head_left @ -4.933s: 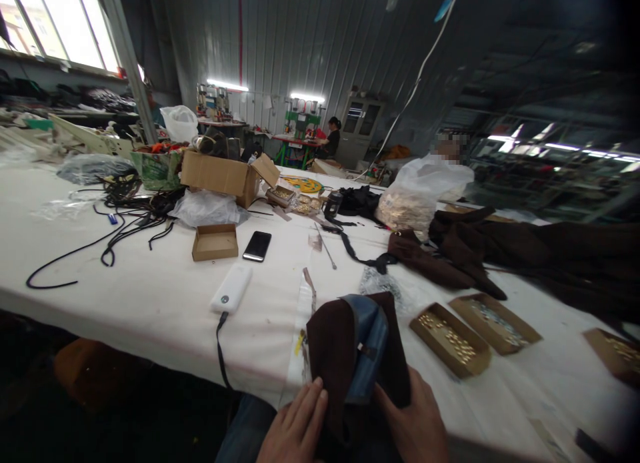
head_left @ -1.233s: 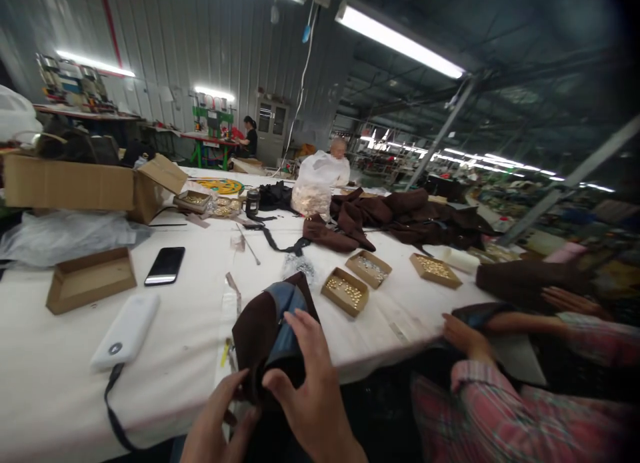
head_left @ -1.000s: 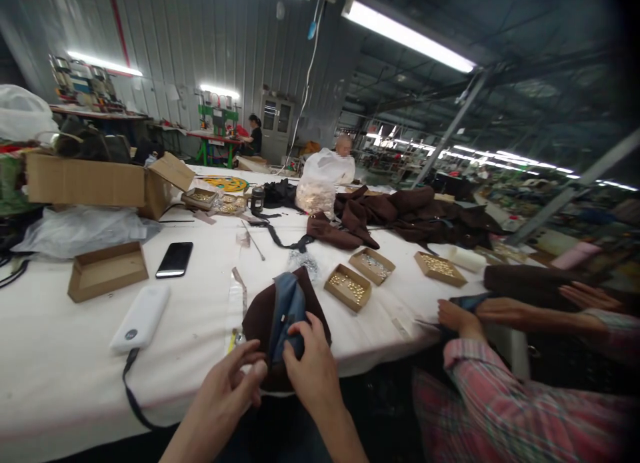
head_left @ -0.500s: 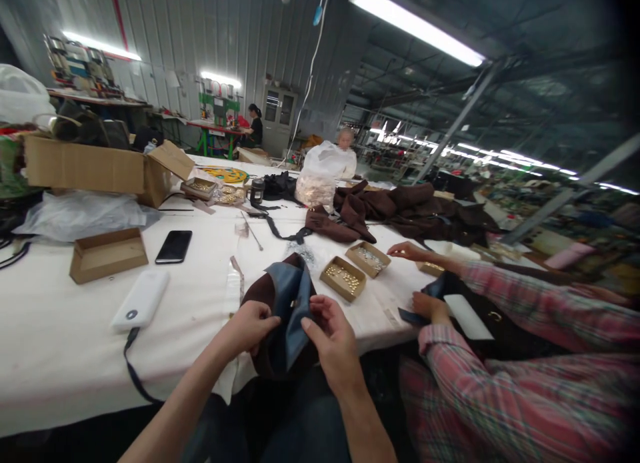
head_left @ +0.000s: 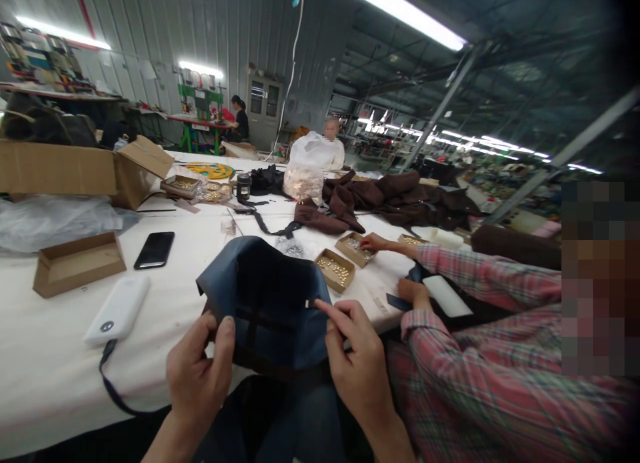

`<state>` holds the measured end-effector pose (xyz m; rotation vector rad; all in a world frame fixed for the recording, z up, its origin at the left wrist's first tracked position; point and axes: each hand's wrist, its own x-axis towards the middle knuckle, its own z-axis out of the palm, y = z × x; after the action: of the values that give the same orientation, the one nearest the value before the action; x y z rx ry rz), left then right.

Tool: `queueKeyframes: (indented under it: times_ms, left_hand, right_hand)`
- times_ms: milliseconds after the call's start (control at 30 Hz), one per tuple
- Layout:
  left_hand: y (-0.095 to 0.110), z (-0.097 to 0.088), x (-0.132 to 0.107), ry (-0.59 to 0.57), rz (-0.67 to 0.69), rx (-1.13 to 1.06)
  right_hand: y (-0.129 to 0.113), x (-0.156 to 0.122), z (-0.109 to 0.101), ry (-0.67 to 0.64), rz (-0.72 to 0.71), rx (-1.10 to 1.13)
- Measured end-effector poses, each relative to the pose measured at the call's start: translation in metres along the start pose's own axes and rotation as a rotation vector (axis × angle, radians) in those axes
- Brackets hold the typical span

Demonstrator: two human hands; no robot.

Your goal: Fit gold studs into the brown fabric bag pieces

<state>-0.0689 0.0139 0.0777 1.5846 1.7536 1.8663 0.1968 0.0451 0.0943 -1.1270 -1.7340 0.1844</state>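
A brown fabric bag with a blue lining (head_left: 270, 303) is spread wide before me, its mouth facing up and showing the dark inside. My left hand (head_left: 200, 363) pinches its near left edge between thumb and fingers. At the right side, my right hand (head_left: 355, 356) grips the edge, its index finger stretched to a small shiny metal piece (head_left: 308, 303) on the lining. Just beyond the bag stands a cardboard tray of gold-coloured studs (head_left: 336, 271). Behind that, a co-worker's hand (head_left: 373, 243) reaches into a tray of silver-coloured pieces (head_left: 353, 249).
To the left lie a white power bank (head_left: 120, 309) with a cable, a black phone (head_left: 155, 249) and a cardboard tray (head_left: 80, 263). Brown fabric pieces (head_left: 385, 196) are heaped at the back. The co-worker's plaid sleeve (head_left: 450, 356) is close on my right.
The bag has been pulled from folded to wide apart, and my hands have moved away from each other. The co-worker's far hand has moved left into the tray. The view has shifted right.
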Motion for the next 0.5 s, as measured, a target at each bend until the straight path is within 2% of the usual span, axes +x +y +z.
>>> queueKeyframes:
  times_ms: [67,167,300,400,467,500]
  left_hand:
    - [-0.012,0.002,-0.018,0.007,0.062,0.069]
    - [-0.031,0.002,-0.036,-0.042,0.031,0.111]
    - [-0.034,-0.006,-0.037,-0.12,-0.028,0.183]
    - [-0.029,-0.007,-0.026,0.039,0.095,0.345]
    - [-0.033,0.002,-0.017,0.165,0.283,0.34]
    - [-0.039,0.011,-0.013,0.174,0.343,0.287]
  right_hand:
    - [0.001,-0.01,0.01,0.036,-0.089,-0.056]
    - [0.007,-0.025,0.022,0.042,-0.196,-0.138]
    - [0.013,-0.031,0.032,-0.012,-0.246,-0.158]
    - [0.008,-0.027,0.032,-0.069,-0.213,-0.096]
    - [0.0,-0.023,0.029,-0.09,-0.187,-0.042]
    - [-0.003,-0.022,0.029,-0.097,-0.18,-0.009]
